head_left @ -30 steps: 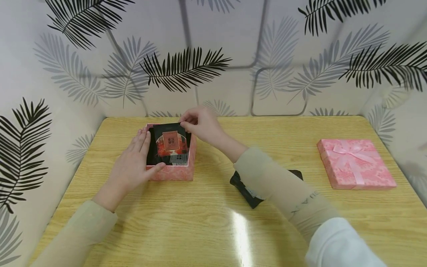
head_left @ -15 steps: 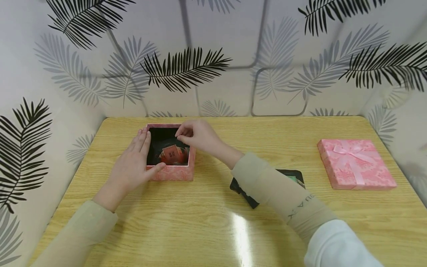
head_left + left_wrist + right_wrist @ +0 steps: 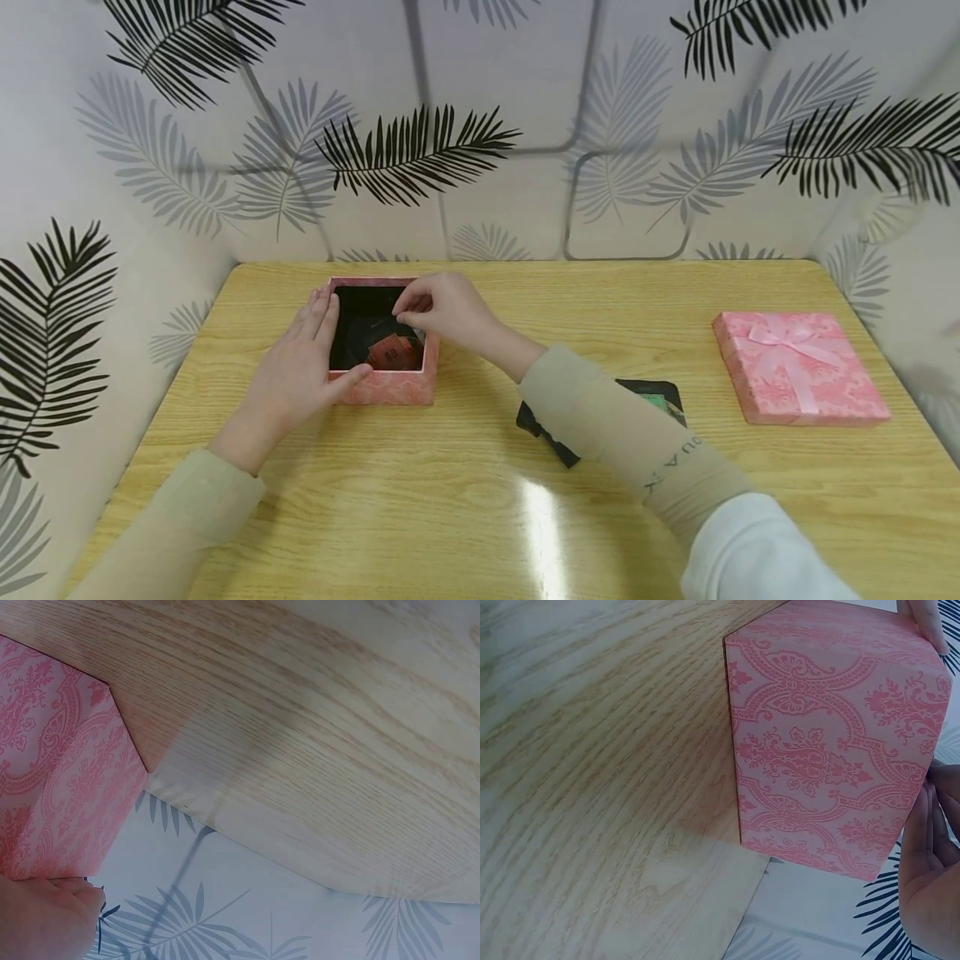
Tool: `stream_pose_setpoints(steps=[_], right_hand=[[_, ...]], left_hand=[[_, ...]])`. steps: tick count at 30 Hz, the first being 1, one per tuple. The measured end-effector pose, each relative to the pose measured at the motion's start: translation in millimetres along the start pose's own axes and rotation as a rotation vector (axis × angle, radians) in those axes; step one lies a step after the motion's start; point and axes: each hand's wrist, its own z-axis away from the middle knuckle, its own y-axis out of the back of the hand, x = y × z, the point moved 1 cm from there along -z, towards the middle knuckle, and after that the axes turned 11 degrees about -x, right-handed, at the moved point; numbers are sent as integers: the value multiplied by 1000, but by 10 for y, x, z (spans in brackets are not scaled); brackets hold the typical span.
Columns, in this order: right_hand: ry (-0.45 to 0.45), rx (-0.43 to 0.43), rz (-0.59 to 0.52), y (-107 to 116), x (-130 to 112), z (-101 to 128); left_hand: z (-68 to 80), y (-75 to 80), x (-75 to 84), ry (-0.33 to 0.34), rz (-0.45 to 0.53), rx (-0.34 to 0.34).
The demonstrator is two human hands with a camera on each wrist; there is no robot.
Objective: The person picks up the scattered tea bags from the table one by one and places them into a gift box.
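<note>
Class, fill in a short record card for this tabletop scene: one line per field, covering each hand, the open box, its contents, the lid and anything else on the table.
left hand: fingers straight, resting against the left side of the box
right hand: over the box's far right corner, fingertips pinched at the packet's edge
box: pink patterned, open
packet: dark with a red-orange label, inside the box
lid: pink with a bow, far right of the table
dark packets: partly hidden under the right forearm

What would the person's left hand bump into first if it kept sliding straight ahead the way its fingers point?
Probably nothing on the table: the left hand lies along the left wall of the pink box, fingers pointing to the far table edge. Beyond that stands the leaf-patterned wall, though depth is hard to judge.
</note>
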Motion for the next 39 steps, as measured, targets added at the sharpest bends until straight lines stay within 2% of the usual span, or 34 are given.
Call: stream_pose_setpoints(steps=[8, 24, 30, 39], right_hand=[[-14, 2, 39, 7, -14, -6], [-6, 13, -25, 49, -8, 70], [20, 22, -58, 141, 2, 168], [46, 59, -38, 341, 99, 362]], left_hand=[[-6, 3, 11, 1, 4, 3], [2, -1, 44, -12, 8, 13], [5, -11, 40, -9, 11, 16], [13, -16, 36, -6, 13, 16]])
